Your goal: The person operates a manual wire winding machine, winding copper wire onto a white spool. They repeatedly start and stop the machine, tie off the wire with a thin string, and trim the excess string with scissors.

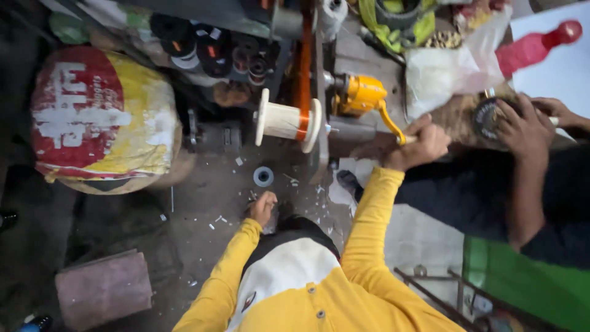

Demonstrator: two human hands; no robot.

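The right hand (421,144) was clenched around the yellow crank handle (393,126) of the hand winder (359,95), placed to turn it. The left hand (263,208), fingers curled and seemingly empty, rested on the floor (203,190) below the white spool (287,120) mounted beside the winder.

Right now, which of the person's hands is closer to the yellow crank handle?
The right hand. It grips the end of the yellow crank handle on the winding machine. The left hand is far lower, down near the floor below the white spool, touching neither.
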